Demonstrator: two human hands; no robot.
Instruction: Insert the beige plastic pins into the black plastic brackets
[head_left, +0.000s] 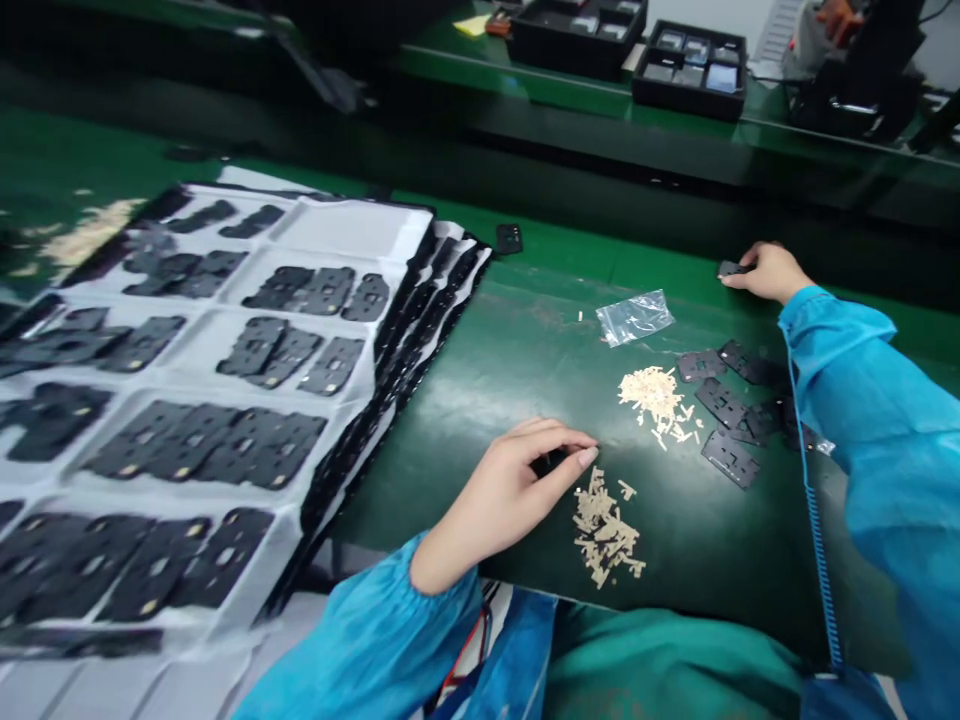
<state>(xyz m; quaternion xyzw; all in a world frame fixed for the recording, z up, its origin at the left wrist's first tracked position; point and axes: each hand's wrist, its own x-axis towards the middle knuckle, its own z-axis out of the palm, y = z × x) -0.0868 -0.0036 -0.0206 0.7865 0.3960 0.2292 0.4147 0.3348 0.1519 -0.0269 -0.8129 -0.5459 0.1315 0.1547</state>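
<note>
The person wears a blue garment with long, loose sleeves. The left sleeve (375, 640) is bright blue, slightly shiny, and has many small folds. At the left wrist it is gathered into a narrow, wrinkled cuff (444, 575). The right sleeve (892, 440) is of the same blue and looks wide and puffed, with deep creases near its gathered end. The left hand (514, 485) and the right hand (776, 272) are bare. From the right cuff hangs a thin blue cord (825, 580), straight above and tightly coiled below. Over the lap lies a green cloth (660, 660), softly wrinkled.
</note>
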